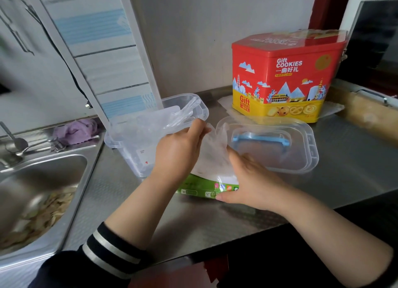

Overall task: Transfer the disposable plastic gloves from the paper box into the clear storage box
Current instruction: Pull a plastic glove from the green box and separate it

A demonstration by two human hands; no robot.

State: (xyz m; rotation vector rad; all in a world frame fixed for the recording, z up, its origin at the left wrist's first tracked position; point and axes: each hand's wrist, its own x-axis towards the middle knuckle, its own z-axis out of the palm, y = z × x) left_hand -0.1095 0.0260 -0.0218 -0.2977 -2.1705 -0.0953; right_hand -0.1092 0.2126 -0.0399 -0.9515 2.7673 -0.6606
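Note:
A green and white paper box [200,187] lies on the steel counter in front of me. My right hand [252,180] rests on top of it, thumb against its front edge. My left hand [178,150] pinches a thin clear plastic glove [213,145] that rises out of the box. Just behind my left hand stands the clear storage box [133,150], open, with several crumpled clear gloves inside. Its clear lid [301,145] with a blue handle lies upside up to the right of the paper box.
A red and yellow cookie tin [284,76] stands at the back right. A steel sink [38,193] with food scraps lies to the left, a purple cloth [75,130] behind it. The counter's front edge [237,238] runs beneath my forearms.

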